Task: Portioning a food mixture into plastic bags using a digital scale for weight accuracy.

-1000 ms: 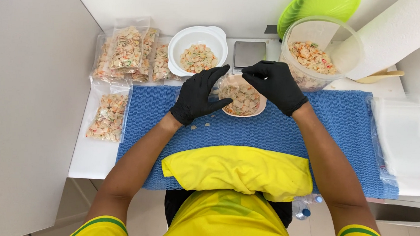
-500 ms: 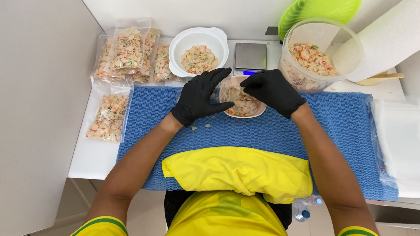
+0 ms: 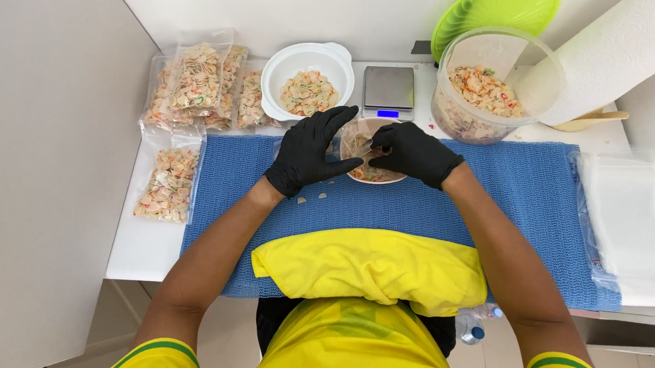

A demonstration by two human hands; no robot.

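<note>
Your left hand point(image 3: 310, 152) now spread flat beside small bowl point(image 3: 370, 160) on blue mat point(image 3: 445, 212), fingers open, gripping nothing. Your right hand point(image 3: 413, 153), shifted slightly left since half second ago, pinches clear bag point(image 3: 358, 144) over bowl. Bag stays at bowl with pasta mix; filling seems ongoing. Scale point(image 3: 389, 89) behind, unused.

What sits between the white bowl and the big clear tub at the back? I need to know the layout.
In the head view, a small digital scale stands between the white bowl and the clear tub, just behind both gloved hands.
</note>
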